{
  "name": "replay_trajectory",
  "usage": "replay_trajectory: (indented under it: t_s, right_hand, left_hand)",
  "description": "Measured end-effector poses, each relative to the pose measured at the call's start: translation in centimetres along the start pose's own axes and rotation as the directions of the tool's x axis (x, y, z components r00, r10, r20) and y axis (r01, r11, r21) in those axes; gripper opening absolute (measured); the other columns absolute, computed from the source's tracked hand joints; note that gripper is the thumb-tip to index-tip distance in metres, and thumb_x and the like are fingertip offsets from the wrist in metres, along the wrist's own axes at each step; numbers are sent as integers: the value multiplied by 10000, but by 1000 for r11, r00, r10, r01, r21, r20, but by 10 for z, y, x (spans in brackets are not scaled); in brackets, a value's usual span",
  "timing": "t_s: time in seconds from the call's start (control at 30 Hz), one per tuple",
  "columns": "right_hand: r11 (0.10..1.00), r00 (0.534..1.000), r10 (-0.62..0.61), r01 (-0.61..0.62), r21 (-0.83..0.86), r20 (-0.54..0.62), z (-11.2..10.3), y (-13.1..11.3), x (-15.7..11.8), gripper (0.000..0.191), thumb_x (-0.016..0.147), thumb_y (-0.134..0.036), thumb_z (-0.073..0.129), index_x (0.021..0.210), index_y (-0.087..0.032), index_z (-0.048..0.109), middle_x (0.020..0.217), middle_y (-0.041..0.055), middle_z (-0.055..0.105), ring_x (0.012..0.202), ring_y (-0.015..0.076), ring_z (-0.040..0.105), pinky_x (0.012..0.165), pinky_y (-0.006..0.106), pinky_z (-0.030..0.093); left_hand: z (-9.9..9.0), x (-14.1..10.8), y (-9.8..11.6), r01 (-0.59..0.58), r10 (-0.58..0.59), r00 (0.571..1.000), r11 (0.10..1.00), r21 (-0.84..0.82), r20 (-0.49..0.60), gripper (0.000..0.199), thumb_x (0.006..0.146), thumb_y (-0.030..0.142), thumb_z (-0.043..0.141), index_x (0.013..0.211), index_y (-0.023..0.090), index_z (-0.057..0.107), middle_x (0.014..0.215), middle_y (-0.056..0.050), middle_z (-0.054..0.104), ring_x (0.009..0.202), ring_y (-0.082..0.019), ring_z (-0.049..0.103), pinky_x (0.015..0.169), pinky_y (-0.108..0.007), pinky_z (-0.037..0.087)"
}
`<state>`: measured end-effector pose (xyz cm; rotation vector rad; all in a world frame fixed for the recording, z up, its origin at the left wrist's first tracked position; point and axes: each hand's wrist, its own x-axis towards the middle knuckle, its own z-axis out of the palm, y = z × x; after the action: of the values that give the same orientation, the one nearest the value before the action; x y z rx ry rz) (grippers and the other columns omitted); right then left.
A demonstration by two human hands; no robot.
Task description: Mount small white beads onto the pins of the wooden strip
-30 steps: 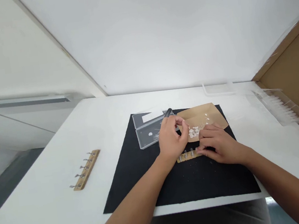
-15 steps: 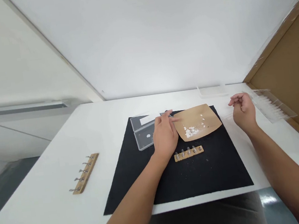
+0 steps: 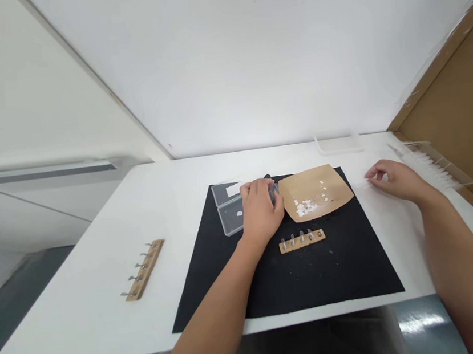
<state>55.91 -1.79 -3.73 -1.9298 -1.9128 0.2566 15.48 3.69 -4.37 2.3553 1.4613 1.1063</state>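
My left hand (image 3: pixel 261 208) lies over the right end of an open clear plastic box (image 3: pixel 229 219), fingers curled and closed. What they grip is hidden, and a small black tip (image 3: pixel 267 176) shows just beyond them. A white round piece (image 3: pixel 240 213) is in the box. To its right, a brown sheet (image 3: pixel 331 179) carries white flakes (image 3: pixel 306 207). A wooden strip (image 3: pixel 302 241) with several clear-tipped clips lies in front on a black mat (image 3: pixel 318 282). At the right, my right hand (image 3: pixel 392 178) pinches low over the white table; what is in its fingertips is too faint to name.
Another wooden strip (image 3: pixel 145 271) with several metal clips lies on the left of the table. A clear tray (image 3: pixel 338 144) stands by the back wall. Clear pointed plastic pieces (image 3: pixel 431 167) lie in a heap beside the cardboard panel (image 3: pixel 459 92) at right.
My left hand's fingers have gone from stretched out to curled at the box's right end. My right hand has lowered to the table and turned, thumb and fingers now pinched together.
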Motion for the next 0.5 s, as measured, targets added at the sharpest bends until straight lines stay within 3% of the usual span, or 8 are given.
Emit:
replay_trajectory:
  t_s: [0.17, 0.5]
  right_hand:
    - [997, 994, 81, -81, -12, 75, -5, 8, -4, 227, 841, -468, 699, 927, -267, 760, 1044, 65, 761, 960, 278, 695, 824, 420, 534]
    - [996, 990, 84, -81, -29, 109, -3, -10, -5, 273, 805, -563, 777, 882, -301, 794, 1036, 46, 759, 952, 275, 700, 809, 407, 531]
  left_hand:
    - [-1, -1, 3, -1, 0, 1000, 1000, -26, -11, 160, 914, 142, 580, 1050, 226, 581, 1078, -112, 680, 1108, -338, 515, 1013, -518, 456]
    - [-5, -2, 9, -20, 16, 998, 998, -54, -58, 169, 903, 135, 595, 1038, 229, 556, 1051, -94, 668, 1103, -326, 500, 1014, -504, 445]
